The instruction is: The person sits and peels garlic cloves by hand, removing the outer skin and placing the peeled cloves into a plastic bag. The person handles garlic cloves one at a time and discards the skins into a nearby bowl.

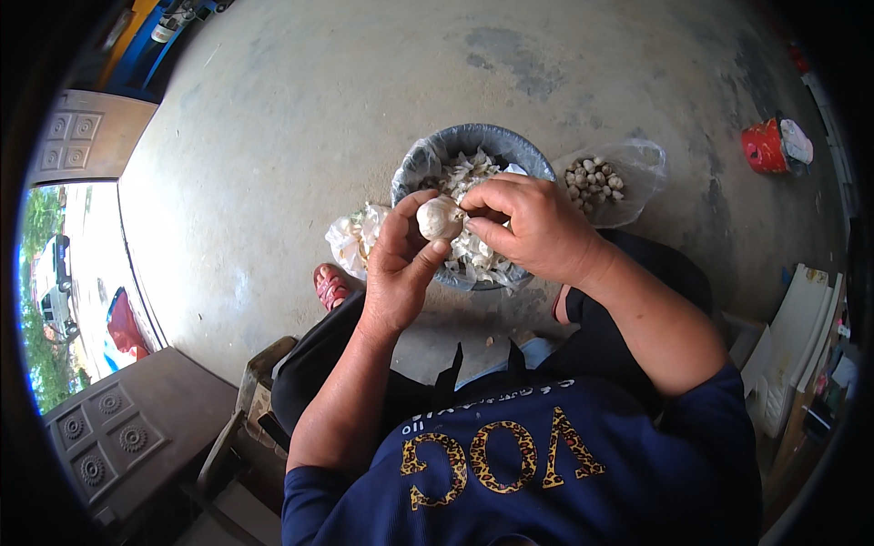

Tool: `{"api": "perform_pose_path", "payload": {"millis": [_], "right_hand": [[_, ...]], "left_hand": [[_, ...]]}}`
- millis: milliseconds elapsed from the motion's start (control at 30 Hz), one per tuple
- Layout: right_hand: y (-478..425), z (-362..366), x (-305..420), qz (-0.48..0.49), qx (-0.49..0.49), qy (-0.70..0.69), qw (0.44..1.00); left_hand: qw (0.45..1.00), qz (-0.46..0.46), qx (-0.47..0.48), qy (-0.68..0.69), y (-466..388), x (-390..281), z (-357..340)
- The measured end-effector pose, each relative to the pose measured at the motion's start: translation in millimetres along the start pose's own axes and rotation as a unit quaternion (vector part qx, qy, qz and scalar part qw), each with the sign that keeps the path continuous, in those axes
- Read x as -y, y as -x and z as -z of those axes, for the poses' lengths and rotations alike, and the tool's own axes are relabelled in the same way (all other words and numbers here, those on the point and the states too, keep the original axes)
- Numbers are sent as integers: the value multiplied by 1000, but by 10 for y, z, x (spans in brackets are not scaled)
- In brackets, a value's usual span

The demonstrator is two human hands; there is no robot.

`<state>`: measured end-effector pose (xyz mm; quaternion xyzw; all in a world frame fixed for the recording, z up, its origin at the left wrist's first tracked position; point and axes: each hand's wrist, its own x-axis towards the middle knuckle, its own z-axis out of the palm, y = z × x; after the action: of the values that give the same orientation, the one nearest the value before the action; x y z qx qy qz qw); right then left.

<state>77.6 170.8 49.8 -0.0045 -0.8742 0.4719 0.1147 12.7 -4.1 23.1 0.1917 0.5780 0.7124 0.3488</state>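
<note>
A whole garlic bulb (pixel 440 218) in pale, papery skin sits between the thumb and fingers of my left hand (pixel 399 273). My right hand (pixel 529 222) comes in from the right, its thumb and forefinger at the root or stem end of that same bulb. Exactly what those fingertips pinch is too small to tell. Below both hands stands a dark round tub (pixel 526 140) lined with clear plastic. Loose garlic skins (pixel 471 170) fill much of it, partly hidden by my hands.
Right of the tub, a clear plastic bag (pixel 645 167) holds several garlic bulbs (pixel 593 179). Another plastic bag (pixel 351 239) with pale pieces lies at the left, near my sandalled foot (pixel 331 286). A red bucket (pixel 763 147) stands far right; a wooden chair (pixel 256 375) is at lower left.
</note>
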Motion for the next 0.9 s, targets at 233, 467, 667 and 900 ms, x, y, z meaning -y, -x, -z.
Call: {"api": "perform_pose_path", "payload": {"millis": [233,467,667,900], "right_hand": [[23,-44,14,-33,-23,-31,999],[14,-119,-38,-140,8,-229,963],[-6,-85,-1,-287,67,-367,882],[-30,-97,6,-304,75,-445,839]], "left_hand": [[1000,10,-14,9,-12,18,-62],[987,-62,-28,-149,-21,79,-51],[958,-102,-27,-266,-6,9,-66],[962,-119,-40,-245,-21,71,-41]]}}
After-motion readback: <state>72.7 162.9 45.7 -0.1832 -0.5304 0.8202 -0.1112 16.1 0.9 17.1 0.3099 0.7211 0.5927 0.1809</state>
